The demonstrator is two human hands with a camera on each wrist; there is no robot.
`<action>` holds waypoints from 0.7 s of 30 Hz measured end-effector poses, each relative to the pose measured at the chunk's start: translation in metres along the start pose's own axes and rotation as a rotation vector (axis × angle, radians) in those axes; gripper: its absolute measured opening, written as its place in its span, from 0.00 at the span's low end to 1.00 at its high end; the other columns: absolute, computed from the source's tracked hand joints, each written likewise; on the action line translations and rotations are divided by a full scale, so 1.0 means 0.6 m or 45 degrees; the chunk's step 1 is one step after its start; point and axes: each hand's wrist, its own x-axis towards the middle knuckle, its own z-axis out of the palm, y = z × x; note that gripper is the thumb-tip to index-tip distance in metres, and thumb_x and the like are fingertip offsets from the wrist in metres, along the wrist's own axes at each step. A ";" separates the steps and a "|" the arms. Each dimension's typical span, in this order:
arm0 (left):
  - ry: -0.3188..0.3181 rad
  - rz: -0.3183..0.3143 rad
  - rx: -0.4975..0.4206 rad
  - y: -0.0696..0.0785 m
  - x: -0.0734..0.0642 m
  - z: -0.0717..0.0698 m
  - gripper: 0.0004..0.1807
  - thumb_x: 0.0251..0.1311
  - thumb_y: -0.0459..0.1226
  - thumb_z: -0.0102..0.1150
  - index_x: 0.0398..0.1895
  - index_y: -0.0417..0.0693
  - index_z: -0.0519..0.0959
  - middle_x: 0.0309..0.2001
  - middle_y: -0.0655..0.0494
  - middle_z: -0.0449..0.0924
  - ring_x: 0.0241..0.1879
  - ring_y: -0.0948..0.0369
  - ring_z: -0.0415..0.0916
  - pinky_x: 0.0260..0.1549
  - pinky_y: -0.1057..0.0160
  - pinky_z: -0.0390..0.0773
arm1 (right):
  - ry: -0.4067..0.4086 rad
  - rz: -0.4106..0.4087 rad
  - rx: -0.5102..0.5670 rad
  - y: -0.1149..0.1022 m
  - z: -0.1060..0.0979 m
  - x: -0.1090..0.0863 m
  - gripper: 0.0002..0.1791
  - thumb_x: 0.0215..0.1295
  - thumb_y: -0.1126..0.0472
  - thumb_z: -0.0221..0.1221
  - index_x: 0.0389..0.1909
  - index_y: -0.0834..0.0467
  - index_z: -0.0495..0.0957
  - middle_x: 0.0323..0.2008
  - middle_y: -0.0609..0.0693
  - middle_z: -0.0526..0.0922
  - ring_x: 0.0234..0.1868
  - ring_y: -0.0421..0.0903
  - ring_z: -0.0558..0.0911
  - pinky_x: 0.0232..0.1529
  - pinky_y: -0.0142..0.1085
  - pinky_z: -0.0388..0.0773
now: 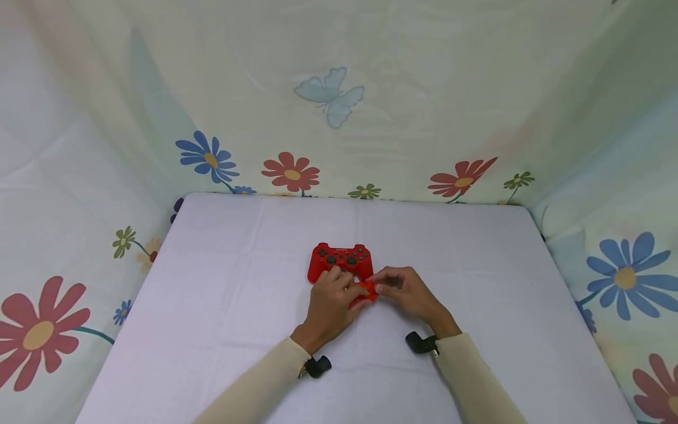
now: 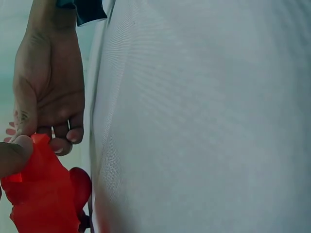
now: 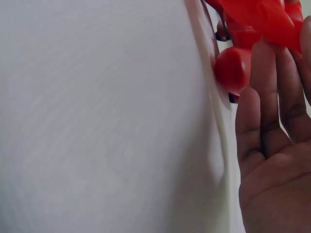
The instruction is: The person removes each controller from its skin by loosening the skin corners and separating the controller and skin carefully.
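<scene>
A red game controller (image 1: 316,268) with dark thumbsticks lies face up near the middle of the white table, its grips towards me. Just in front of it, both hands hold a thin, flexible red piece (image 1: 365,290), which looks like a soft rubbery cover. My left hand (image 1: 329,303) pinches its left side and hides part of it. On its right edge, my right hand (image 1: 412,294) pinches between thumb and fingertips. The left wrist view shows the bent red piece (image 2: 46,191) beside a rounded controller grip (image 2: 81,188). In the right wrist view the red piece (image 3: 282,22) folds above the fingers.
A white cloth covers the table (image 1: 222,306). Behind it and at both sides hangs a pale curtain (image 1: 402,106) printed with flowers and a butterfly. Each wrist wears a small black camera (image 1: 421,343).
</scene>
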 end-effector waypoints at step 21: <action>0.043 0.059 -0.035 0.027 -0.019 -0.007 0.12 0.53 0.42 0.83 0.40 0.54 0.91 0.36 0.62 0.87 0.34 0.64 0.66 0.33 0.68 0.67 | 0.173 0.011 0.116 -0.004 0.005 0.002 0.10 0.67 0.62 0.72 0.47 0.56 0.91 0.44 0.53 0.92 0.45 0.44 0.87 0.44 0.31 0.83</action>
